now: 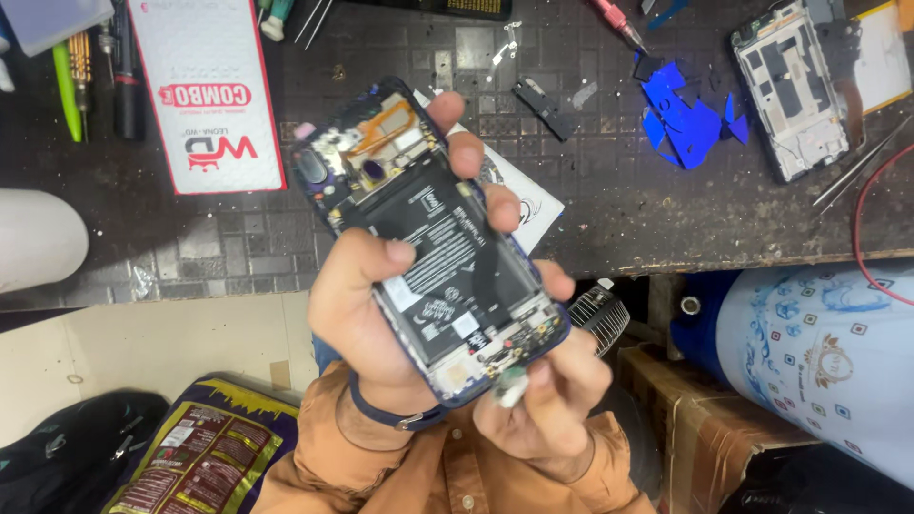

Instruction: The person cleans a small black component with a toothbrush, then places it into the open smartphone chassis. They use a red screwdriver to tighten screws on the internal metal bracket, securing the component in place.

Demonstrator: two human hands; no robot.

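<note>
- The left hand (357, 305) holds an opened phone (433, 243) in the air above the lap, in front of the workbench edge. Its thumb lies on the black battery and the fingers are wrapped around the far side, so it is clamped on the phone body.
- The right hand (543, 400) is just under the lower end of the phone. Its fingertips are pinched together on a small white round part (511, 386), which touches the bottom edge of the phone near the small connectors.
- To do this step well, I think the left hand should keep the phone steady and tilted as now, with the thumb only on the battery and not on the thin orange flex cable (386, 128) at the top. The pinch should be light, because the small part can slip and fall.
- Below the hands there is the orange shirt and a printed bag (195, 457), so a dropped part could hide in the folds.
- To the right stand a cardboard box (705, 428) and a patterned blue-white container (828, 352), quite near the right elbow side.
- Farther, the dark workbench (619, 209) has a worn front edge. On it lie blue film pieces (690, 119), a second phone frame (790, 86), tweezers (857, 171), and a white and red box (205, 90).
- Free room on the bench is in the middle, just beyond the phone.
</note>
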